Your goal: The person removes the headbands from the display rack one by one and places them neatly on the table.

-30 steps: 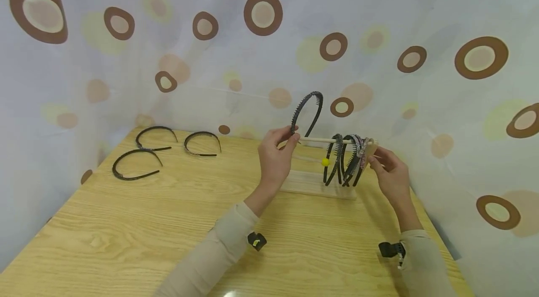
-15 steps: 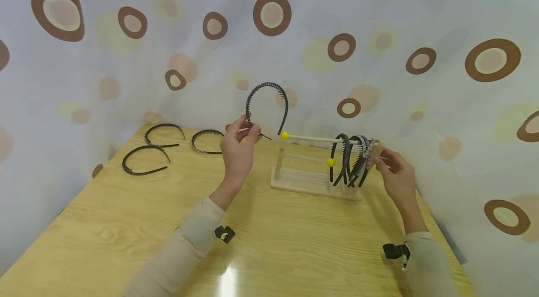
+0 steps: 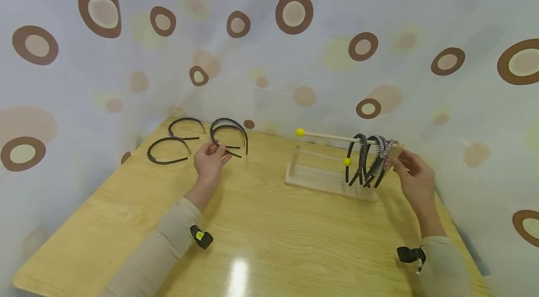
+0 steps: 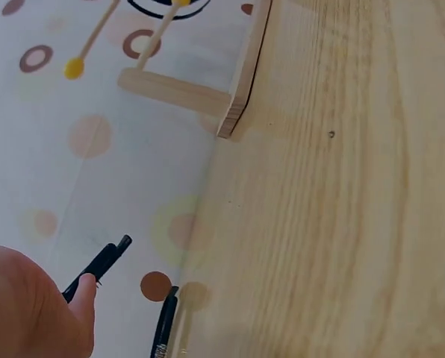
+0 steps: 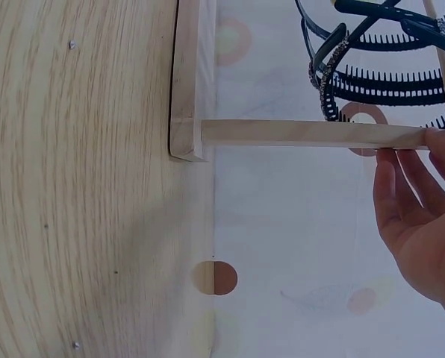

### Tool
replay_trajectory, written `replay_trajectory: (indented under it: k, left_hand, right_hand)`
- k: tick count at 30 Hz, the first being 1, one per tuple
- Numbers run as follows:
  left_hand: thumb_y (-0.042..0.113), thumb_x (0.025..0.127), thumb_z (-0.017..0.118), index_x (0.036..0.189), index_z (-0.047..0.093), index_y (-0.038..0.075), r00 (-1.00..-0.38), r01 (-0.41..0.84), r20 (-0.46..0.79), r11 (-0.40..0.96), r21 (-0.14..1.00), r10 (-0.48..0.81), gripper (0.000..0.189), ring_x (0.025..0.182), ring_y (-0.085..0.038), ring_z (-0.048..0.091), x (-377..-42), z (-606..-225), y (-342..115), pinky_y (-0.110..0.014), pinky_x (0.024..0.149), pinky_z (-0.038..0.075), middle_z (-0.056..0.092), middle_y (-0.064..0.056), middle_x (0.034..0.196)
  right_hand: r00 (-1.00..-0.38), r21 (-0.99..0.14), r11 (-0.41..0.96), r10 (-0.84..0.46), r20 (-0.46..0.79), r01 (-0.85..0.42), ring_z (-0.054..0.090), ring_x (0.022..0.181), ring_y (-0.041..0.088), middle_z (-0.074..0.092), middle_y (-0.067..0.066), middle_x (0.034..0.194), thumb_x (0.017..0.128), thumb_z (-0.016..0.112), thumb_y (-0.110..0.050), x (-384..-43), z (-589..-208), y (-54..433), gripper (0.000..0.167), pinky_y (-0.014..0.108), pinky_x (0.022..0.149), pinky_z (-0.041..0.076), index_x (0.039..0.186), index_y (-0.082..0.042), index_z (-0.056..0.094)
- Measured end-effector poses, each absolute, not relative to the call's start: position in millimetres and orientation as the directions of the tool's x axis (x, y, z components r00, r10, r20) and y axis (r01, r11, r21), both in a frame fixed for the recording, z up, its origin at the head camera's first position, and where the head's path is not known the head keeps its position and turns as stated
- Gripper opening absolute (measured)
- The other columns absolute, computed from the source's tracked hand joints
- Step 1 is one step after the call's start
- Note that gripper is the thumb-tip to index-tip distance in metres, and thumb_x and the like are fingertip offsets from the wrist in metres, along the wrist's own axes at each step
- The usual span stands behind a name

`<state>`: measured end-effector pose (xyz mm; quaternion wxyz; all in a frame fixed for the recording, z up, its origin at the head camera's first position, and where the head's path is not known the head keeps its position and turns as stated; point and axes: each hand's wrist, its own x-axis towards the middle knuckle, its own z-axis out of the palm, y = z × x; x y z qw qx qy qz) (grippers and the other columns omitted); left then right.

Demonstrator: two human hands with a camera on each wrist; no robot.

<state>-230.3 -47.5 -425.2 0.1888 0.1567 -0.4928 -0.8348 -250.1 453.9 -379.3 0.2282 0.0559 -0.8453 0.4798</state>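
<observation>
At the left back of the table, my left hand (image 3: 209,166) holds a black toothed headband (image 3: 241,126) upright by one end. Directly behind it, another dark headband overlaps it in the head view. In the left wrist view my thumb lies against a black headband end (image 4: 107,257). My right hand (image 3: 418,180) pinches the upright post (image 5: 312,134) of a wooden headband rack (image 3: 313,180) between thumb and fingers. Several dark and glittery headbands (image 3: 363,161) hang on the rack's dowels near that post.
Two more black headbands (image 3: 168,162) lie at the table's left, one behind the other. Yellow balls (image 3: 300,132) cap the rack's dowels. A curtain or sheet with brown circles (image 3: 294,12) rises behind the wood-grain table (image 3: 269,241).
My left hand has drawn the headband off the upper dowel's end and carried it left and down beside the other headbands. The right hand keeps its grip on the rack.
</observation>
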Motion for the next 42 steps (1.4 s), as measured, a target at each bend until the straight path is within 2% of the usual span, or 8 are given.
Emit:
replay_trajectory:
  k: [6, 10, 16, 24, 28, 32, 35, 42]
  left_hand:
    - [-0.007, 0.100, 0.060, 0.135, 0.050, -0.009, -0.823, 0.128, -0.250, -0.595, 0.793, -0.510, 0.037, 0.106, -0.032, 0.062, -219.5, -434.6, -55.8, -0.036, 0.087, 0.058, 0.049, -0.018, 0.118]
    - [-0.005, 0.102, 0.055, 0.132, 0.043, -0.009, -0.802, 0.139, -0.297, -0.645, 0.751, -0.518, 0.033, 0.119, -0.035, 0.057, -211.6, -439.7, -60.9, -0.033, 0.091, 0.056, 0.046, -0.019, 0.126]
    - [-0.005, 0.104, 0.051, 0.158, 0.008, -0.006, -0.833, 0.029, -0.380, -0.718, 0.695, -0.402, 0.069, 0.142, -0.035, 0.038, -209.6, -447.0, -69.2, -0.029, 0.100, 0.049, 0.020, -0.021, 0.160]
    - [-0.003, 0.103, 0.050, 0.161, -0.003, 0.001, -0.891, -0.279, -0.426, -0.554, 0.784, -0.155, 0.080, 0.145, -0.039, 0.032, -191.5, -432.2, -84.5, -0.041, 0.112, 0.037, 0.005, -0.019, 0.167]
    - [0.005, 0.104, 0.050, 0.161, -0.005, 0.002, -0.905, -0.315, -0.413, -0.493, 0.811, -0.101, 0.080, 0.148, -0.043, 0.019, -176.9, -412.9, -90.5, -0.052, 0.115, 0.030, -0.008, -0.018, 0.167]
    - [0.008, 0.104, 0.048, 0.159, -0.021, 0.011, -0.942, -0.287, -0.335, -0.469, 0.835, -0.021, 0.089, 0.149, -0.047, 0.009, -168.9, -394.4, -87.8, -0.059, 0.116, 0.023, -0.017, -0.020, 0.165]
    - [0.010, 0.106, 0.048, 0.162, -0.016, 0.016, -0.969, -0.246, -0.234, -0.414, 0.876, 0.080, 0.085, 0.149, -0.044, 0.018, -165.4, -383.1, -75.6, -0.056, 0.116, 0.026, -0.003, -0.022, 0.166]
    - [0.018, 0.108, 0.053, 0.152, 0.045, 0.005, -0.949, -0.084, -0.042, -0.122, 0.989, 0.312, 0.047, 0.131, -0.036, 0.051, -168.6, -363.0, 2.2, -0.050, 0.110, 0.041, 0.055, -0.016, 0.144]
  right_hand:
    - [-0.882, -0.803, 0.485, 0.125, 0.455, -0.346, 0.063, 0.097, 0.000, 0.067, -0.010, 0.113, 0.100, 0.066, -0.007, -240.0, -366.4, 445.2, 0.038, 0.012, 0.079, 0.052, 0.136, 0.005, 0.060]
    - [-0.882, -0.813, 0.463, 0.127, 0.454, -0.353, 0.064, 0.096, 0.001, 0.067, -0.009, 0.112, 0.099, 0.067, -0.005, -241.1, -366.8, 444.1, 0.040, 0.013, 0.079, 0.053, 0.136, 0.007, 0.059]
    - [-0.891, -0.818, 0.480, 0.145, 0.431, -0.317, 0.065, 0.092, 0.000, 0.067, -0.012, 0.114, 0.100, 0.067, -0.010, -250.6, -379.1, 453.3, 0.043, 0.011, 0.079, 0.051, 0.139, 0.005, 0.057]
    - [-0.882, -0.816, 0.471, 0.147, 0.448, -0.335, 0.064, 0.096, 0.001, 0.066, -0.012, 0.113, 0.100, 0.067, -0.010, -252.8, -382.9, 456.1, 0.041, 0.013, 0.078, 0.052, 0.138, 0.003, 0.059]
    - [-0.886, -0.809, 0.493, 0.148, 0.440, -0.320, 0.064, 0.093, -0.001, 0.066, -0.014, 0.112, 0.101, 0.066, -0.012, -253.4, -382.8, 456.1, 0.041, 0.011, 0.078, 0.051, 0.139, 0.002, 0.059]
    - [-0.881, -0.805, 0.492, 0.143, 0.451, -0.331, 0.064, 0.094, -0.001, 0.067, -0.009, 0.115, 0.101, 0.066, -0.010, -254.0, -383.6, 454.4, 0.040, 0.012, 0.079, 0.052, 0.138, 0.003, 0.059]
    - [-0.874, -0.797, 0.494, 0.137, 0.465, -0.347, 0.063, 0.096, 0.000, 0.068, -0.004, 0.117, 0.101, 0.066, -0.010, -255.7, -383.6, 451.2, 0.041, 0.013, 0.079, 0.053, 0.138, 0.005, 0.059]
    - [-0.872, -0.790, 0.500, 0.129, 0.472, -0.354, 0.063, 0.097, 0.004, 0.068, -0.001, 0.115, 0.102, 0.064, -0.008, -243.1, -372.2, 447.2, 0.038, 0.015, 0.078, 0.053, 0.136, 0.007, 0.059]
